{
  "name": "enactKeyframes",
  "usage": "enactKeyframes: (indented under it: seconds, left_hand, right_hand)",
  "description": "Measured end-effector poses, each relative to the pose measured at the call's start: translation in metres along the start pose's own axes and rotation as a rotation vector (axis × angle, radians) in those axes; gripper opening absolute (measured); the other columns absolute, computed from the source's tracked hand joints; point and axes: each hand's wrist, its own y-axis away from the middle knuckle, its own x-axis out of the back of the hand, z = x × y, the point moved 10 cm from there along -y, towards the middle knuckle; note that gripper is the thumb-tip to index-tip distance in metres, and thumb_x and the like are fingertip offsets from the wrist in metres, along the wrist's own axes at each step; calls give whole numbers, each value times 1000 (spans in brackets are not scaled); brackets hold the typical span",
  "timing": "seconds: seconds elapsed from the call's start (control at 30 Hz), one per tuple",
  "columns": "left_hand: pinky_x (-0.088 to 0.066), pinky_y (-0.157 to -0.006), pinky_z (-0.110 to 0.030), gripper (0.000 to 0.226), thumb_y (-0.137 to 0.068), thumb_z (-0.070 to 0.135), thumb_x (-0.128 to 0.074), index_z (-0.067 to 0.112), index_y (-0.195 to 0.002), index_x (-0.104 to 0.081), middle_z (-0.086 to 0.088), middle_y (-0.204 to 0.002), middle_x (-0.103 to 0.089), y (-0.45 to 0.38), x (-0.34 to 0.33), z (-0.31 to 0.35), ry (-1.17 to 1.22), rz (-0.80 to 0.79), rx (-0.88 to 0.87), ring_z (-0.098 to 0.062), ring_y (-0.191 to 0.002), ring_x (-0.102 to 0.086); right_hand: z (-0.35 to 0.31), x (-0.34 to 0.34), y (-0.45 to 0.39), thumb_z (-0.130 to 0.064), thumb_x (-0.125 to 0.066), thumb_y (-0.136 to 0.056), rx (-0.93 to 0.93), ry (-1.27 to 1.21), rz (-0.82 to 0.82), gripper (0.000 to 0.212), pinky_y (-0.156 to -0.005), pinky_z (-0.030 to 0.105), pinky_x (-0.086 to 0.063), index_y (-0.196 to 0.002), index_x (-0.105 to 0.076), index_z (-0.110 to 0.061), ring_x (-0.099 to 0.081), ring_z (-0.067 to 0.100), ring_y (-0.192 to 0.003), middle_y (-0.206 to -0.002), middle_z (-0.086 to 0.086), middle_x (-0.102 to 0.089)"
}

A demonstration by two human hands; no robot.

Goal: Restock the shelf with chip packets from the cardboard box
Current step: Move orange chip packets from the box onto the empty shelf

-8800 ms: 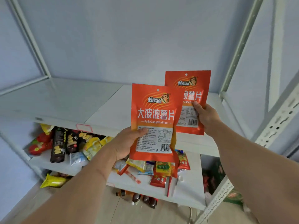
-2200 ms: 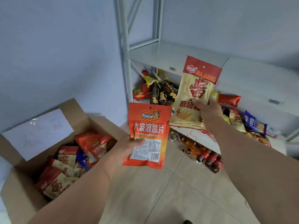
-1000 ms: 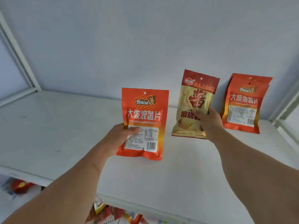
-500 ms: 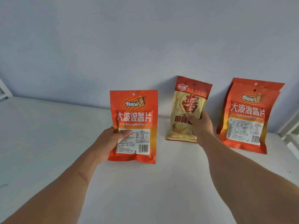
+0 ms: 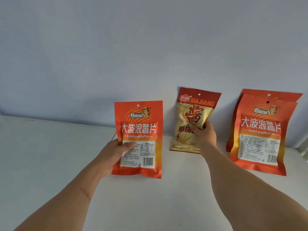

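Observation:
My left hand grips an orange chip packet by its lower left side and holds it upright just above the white shelf. My right hand pinches a beige and red MAJIANG packet at its middle; the packet stands on the shelf and leans against the back wall. To the right, two more orange packets stand one behind the other against the wall. The cardboard box is out of view.
The pale blue wall closes off the back of the shelf. Bare white shelf surface stretches to the left of my left hand and in front of the packets. A bit of the shelf frame shows at the far right edge.
My right hand has carried the MAJIANG packet back to the wall, where it now stands leaning. My left hand with the orange packet has come a little closer to the shelf.

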Motion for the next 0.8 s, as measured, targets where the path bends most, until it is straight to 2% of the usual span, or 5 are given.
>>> enactKeyframes:
  seconds: [0.1, 0.4, 0.53, 0.63, 0.8]
  left_hand:
    - [-54, -96, -53, 94, -25, 59, -98, 21, -108, -75, -8, -107, -79, -6, -6, 0, 13, -25, -10, -30, -98, -76]
    - [-55, -96, -52, 39, -79, 23, -79, 16, -116, -71, -9, -109, -78, 8, -36, 12, 33, -62, -60, -29, -97, -76]
    - [-54, -99, -54, 29, -86, 20, -76, 17, -115, -72, -7, -108, -78, 10, -55, 11, -3, -105, -83, -29, -100, -75]
    - [-54, -99, -52, 23, -89, 20, -75, 19, -111, -74, -4, -106, -79, 16, -84, 10, -38, -143, -101, -26, -99, -75]
    - [-57, -94, -49, 16, -91, 17, -73, 20, -106, -75, -4, -104, -79, 26, -151, 9, -26, -202, -126, -24, -95, -76]
  right_hand:
    - [1, -1, -2, -32, -75, -89, -12, 24, -10, 31, -68, 31, -56, -110, -53, -24, -67, 17, -90, -100, -8, -66]
    - [-32, 31, 28, -40, -71, -90, 15, 124, 17, 54, -68, 29, -55, -136, -49, -21, -65, 15, -98, -121, -3, -66]
    - [-47, 64, 66, -35, -55, -100, 152, 488, 85, 41, -83, 33, -47, -137, -54, -16, -59, 23, -113, -131, 3, -60]
    - [-45, 81, 96, -28, -45, -103, 296, 863, 32, 25, -72, 33, -42, -111, -63, -12, -58, 27, -98, -109, 5, -61]
    - [-29, 130, 122, -23, -44, -104, 374, 1196, -9, 21, -72, 36, -55, -113, -62, -17, -61, 25, -96, -112, 3, -65]
